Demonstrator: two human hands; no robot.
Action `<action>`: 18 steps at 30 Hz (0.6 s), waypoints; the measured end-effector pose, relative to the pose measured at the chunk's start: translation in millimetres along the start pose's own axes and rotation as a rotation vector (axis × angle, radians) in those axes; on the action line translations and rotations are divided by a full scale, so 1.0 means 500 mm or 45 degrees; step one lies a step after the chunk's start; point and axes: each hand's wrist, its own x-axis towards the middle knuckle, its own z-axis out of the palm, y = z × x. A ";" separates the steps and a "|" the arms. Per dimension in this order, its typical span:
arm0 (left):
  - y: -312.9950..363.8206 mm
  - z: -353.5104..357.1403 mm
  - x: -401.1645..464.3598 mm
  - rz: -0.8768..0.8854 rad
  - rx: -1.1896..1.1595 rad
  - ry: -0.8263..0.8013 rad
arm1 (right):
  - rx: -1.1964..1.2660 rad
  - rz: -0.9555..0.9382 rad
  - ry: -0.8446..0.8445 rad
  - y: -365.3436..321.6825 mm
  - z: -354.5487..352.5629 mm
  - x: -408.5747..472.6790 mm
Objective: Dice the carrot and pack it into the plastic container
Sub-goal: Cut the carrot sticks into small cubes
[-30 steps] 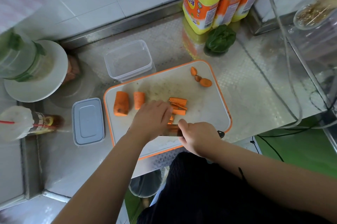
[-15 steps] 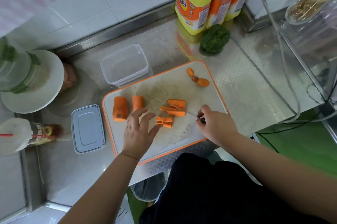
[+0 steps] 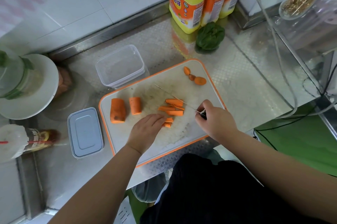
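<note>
my right hand (image 3: pixel 216 120) is wrapped round the knife (image 3: pixel 175 97) handle, blade lying thin and low across the board (image 3: pixel 184 138), tip pointing far-left, edge just over the loose sticks (image 3: pixel 172 108). my left hand (image 3: pixel 145 132) is flat-ish, fingertips curled down and pressing the small stack (image 3: pixel 168 122) of sticks at the near side of the pile, grip clamped on nothing more than that little bundle.

carrot's all over the board: two chunks (image 3: pixel 125 110) uncut at the left, sticks in the middle, a few end bits (image 3: pixel 196 77) at the far right corner. the container (image 3: pixel 121 67) sits open and bare just beyond the board's far-left edge, its lid (image 3: pixel 85 132) on the table (image 3: pixel 242 81) to the left. so dicing is barely begun by my reckoning, nothing packed.

what could bite me here: the stack is short and my fingertips sit right at its end, so a crosscut close in could catch a finger if i don't tuck the knuckles. the sticks are piled unevenly; press down and they may roll or slide apart, giving ragged dice. the loose sticks under the blade could get dragged toward the board's right edge and onto the table if i sweep the knife back carelessly.
</note>
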 end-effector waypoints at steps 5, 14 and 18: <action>0.007 0.003 0.015 -0.071 -0.027 0.002 | 0.032 0.000 -0.075 -0.001 0.002 -0.008; 0.131 0.004 0.021 -1.211 -0.288 -0.052 | 0.048 -0.037 -0.328 -0.027 0.016 -0.008; 0.152 0.002 0.025 -1.418 -0.335 -0.054 | -0.061 -0.082 -0.386 -0.035 0.022 -0.012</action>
